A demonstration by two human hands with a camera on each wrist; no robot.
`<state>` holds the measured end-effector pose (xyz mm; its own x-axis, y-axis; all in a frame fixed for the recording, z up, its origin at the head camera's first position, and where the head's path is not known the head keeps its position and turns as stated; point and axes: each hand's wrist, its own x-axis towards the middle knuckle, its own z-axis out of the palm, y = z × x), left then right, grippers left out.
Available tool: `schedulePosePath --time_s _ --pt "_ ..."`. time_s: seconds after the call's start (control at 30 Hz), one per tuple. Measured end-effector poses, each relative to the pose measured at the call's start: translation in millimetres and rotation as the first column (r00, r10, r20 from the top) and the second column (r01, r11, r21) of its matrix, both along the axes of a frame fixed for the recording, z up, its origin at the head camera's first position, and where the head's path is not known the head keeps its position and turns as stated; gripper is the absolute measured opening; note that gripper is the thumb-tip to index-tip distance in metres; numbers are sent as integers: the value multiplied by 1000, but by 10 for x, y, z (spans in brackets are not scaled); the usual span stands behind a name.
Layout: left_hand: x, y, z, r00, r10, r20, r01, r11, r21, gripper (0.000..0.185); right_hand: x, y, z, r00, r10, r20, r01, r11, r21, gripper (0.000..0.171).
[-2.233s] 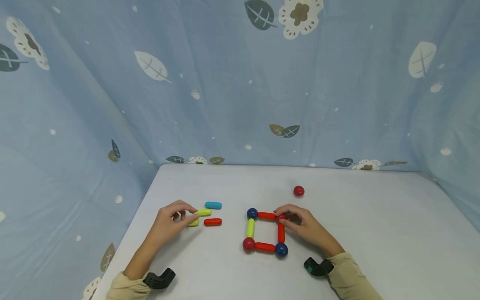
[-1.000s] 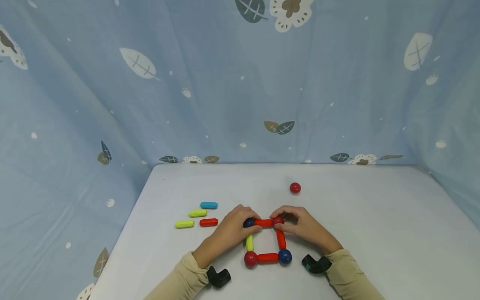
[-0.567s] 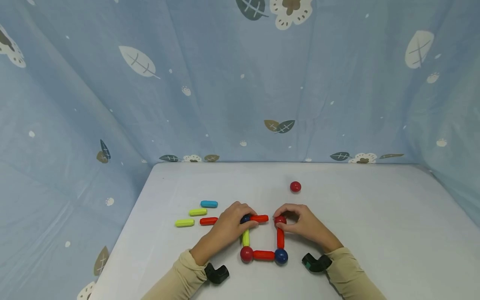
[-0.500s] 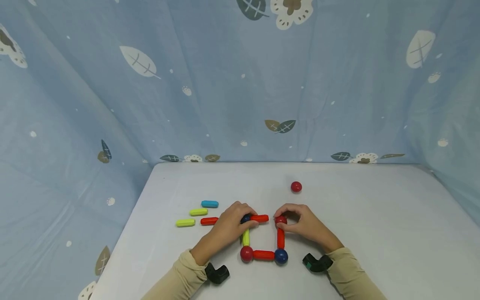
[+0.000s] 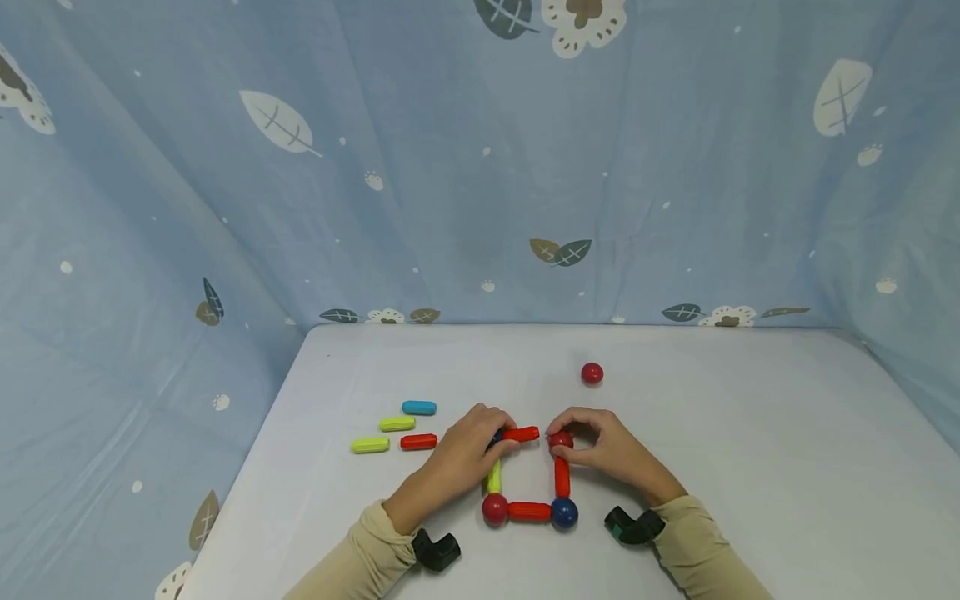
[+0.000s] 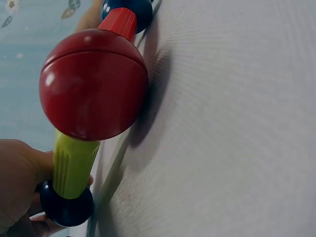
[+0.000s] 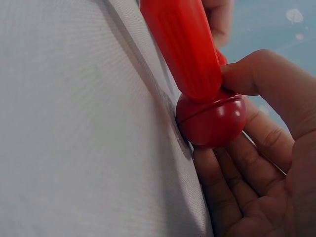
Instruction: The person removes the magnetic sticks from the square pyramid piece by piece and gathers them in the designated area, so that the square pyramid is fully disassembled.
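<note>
The far red rod [image 5: 521, 433] has one end free of the red ball [image 5: 561, 439], leaving the square's far right corner open. The left hand [image 5: 461, 454] pinches the rod's blue-ball end; the right hand [image 5: 611, 450] pinches the red ball on the worktop [image 5: 750, 467].

The tabletop [image 5: 750, 433] carries a four-sided frame [image 5: 528, 511] of rods and balls, lying close to the front edge, about midway along it. The left hand [image 5: 457, 458] grips the far-left ball [image 5: 497, 435] at the frame's far-left corner, and the right hand [image 5: 611, 454] pinches the far-right ball [image 5: 559, 440]. Between them lies the far rod [image 5: 521, 433], its right end just short of the far-right ball. A loose ball [image 5: 592, 373] sits behind the frame, a little right, toward the back edge. Left of the frame lie four loose rods [image 5: 417, 442], stepping back from the left hand toward the left edge.
</note>
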<state>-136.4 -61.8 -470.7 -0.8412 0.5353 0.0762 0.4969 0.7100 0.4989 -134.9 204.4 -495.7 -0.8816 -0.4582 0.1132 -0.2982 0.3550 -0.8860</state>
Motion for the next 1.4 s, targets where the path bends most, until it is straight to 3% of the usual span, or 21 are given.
schedulePosePath --time_s 0.43,0.67,0.9,1.1,1.4 --pt "23 42 -14 1000 -15 18 15 999 -32 19 -5 -2 -5 1000 -7 -2 7 1000 22 24" --pt "28 51 -31 999 -38 29 39 999 -15 19 -3 -4 -16 1000 -8 -13 8 1000 17 25" --pt "23 34 -29 997 -22 67 20 999 27 21 -8 -10 -16 1000 -7 -21 7 1000 16 26" --pt "-26 -22 26 1000 1 23 -1 999 35 23 0 -4 -6 1000 -1 -16 1 1000 20 23" --pt "-187 -279 210 995 99 -6 -97 985 142 21 10 -10 9 1000 -10 2 10 999 40 21"
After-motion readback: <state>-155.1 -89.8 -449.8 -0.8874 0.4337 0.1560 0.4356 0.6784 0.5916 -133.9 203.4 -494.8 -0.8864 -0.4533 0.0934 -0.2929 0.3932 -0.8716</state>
